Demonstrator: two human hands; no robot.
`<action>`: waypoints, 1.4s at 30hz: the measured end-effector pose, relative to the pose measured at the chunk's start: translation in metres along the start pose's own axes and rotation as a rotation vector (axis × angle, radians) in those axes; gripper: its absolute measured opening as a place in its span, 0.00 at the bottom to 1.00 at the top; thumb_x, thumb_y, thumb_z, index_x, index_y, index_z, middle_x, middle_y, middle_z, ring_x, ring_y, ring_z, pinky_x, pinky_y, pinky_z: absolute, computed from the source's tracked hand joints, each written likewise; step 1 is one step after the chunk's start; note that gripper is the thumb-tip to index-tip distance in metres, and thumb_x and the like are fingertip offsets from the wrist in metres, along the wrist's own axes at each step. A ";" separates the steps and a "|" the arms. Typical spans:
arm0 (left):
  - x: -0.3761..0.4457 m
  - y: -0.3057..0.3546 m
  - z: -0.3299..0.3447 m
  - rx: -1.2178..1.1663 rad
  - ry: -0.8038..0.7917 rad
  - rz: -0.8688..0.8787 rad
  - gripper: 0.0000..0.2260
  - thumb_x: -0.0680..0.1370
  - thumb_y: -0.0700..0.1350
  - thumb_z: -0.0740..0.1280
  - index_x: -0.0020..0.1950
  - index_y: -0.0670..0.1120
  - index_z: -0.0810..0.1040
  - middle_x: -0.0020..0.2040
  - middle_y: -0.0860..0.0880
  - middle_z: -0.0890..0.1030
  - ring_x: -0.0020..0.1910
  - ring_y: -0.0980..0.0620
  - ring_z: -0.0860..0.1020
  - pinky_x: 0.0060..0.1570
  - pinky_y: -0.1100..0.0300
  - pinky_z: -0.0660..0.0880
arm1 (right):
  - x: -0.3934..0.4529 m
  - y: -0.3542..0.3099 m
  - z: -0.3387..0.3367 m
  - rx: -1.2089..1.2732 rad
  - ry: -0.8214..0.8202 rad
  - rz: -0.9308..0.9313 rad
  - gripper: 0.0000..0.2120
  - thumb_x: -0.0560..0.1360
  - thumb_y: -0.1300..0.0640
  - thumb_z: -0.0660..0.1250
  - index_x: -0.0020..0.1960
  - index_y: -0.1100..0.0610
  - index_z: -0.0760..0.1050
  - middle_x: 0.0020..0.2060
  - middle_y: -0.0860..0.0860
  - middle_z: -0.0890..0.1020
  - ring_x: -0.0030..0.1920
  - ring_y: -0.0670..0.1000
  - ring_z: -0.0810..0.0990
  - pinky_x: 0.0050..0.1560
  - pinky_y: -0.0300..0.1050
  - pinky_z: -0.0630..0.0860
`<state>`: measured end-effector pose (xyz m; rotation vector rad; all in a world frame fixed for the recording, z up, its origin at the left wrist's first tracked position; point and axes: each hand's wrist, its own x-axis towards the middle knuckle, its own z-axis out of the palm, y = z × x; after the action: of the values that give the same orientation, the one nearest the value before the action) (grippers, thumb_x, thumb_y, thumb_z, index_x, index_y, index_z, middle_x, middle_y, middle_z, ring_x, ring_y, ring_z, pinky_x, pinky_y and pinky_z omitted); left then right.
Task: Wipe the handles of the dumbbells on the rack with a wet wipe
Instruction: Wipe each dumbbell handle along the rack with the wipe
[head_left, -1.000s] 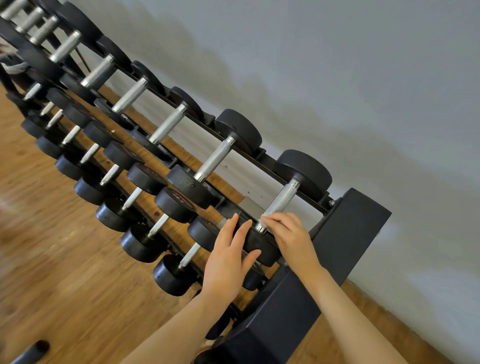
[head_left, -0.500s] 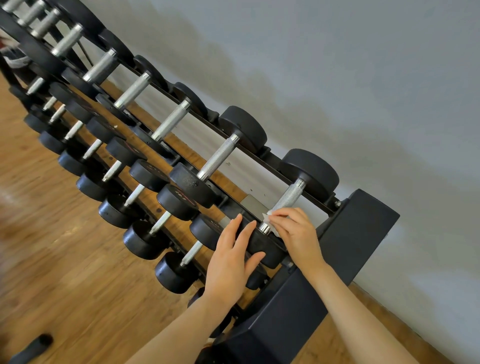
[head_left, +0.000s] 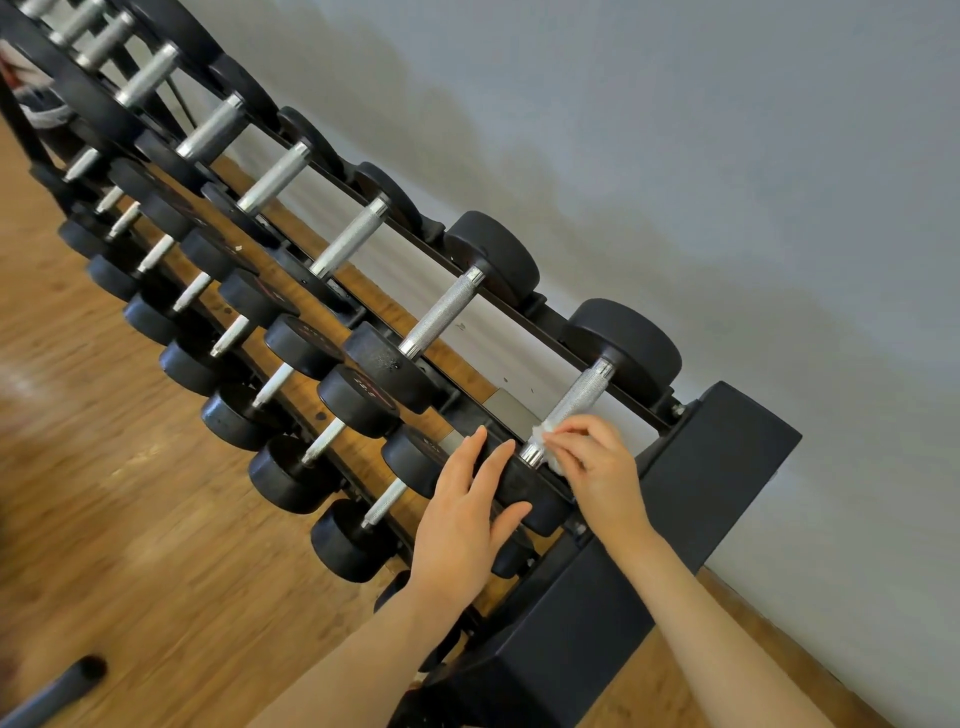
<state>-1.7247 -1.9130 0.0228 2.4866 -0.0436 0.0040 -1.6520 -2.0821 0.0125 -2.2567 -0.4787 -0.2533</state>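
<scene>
Change: since a second ago the right hand has crept up the handle, and the wipe, hidden before, now shows white at its fingertips.
Landmark: end dumbbell, top row of the rack, next to the black end panel.
Right hand: fingers curled, pinching the wipe against the near end of the handle, just above the chrome collar.
Left hand: fingers straight and slightly spread, resting flat on the near head of the end dumbbell.
Obstruction: left hand covers much of that head; right hand hides most of the wipe.
Neighbour dumbbell: next along the top row, handle bare.
Lower rows: smaller dumbbells below the end dumbbell, partly behind the left forearm.
Floor: wood planks left of the rack.
Wall: grey, behind the rack.
</scene>
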 end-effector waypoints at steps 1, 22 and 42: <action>0.000 0.000 0.000 0.006 0.001 0.000 0.28 0.78 0.54 0.66 0.77 0.53 0.63 0.79 0.50 0.57 0.77 0.50 0.57 0.70 0.57 0.60 | -0.005 -0.001 0.002 0.008 -0.034 -0.013 0.09 0.75 0.57 0.66 0.53 0.59 0.82 0.49 0.46 0.76 0.51 0.45 0.75 0.54 0.33 0.74; 0.000 -0.001 0.002 -0.033 -0.048 -0.038 0.29 0.79 0.55 0.64 0.78 0.58 0.57 0.80 0.55 0.51 0.64 0.51 0.75 0.63 0.59 0.74 | -0.011 -0.010 0.004 0.184 -0.016 0.257 0.07 0.73 0.65 0.71 0.50 0.58 0.83 0.47 0.40 0.75 0.50 0.41 0.77 0.49 0.31 0.76; -0.005 -0.035 -0.090 0.110 -0.093 0.003 0.28 0.79 0.51 0.68 0.77 0.53 0.63 0.79 0.50 0.60 0.77 0.49 0.59 0.72 0.48 0.66 | -0.035 -0.107 0.000 -0.006 0.415 0.432 0.05 0.73 0.66 0.71 0.49 0.61 0.83 0.47 0.47 0.74 0.45 0.48 0.78 0.45 0.29 0.74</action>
<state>-1.7283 -1.8303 0.0733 2.5958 -0.0887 -0.1115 -1.7288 -2.0259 0.0736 -2.1691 0.2258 -0.4813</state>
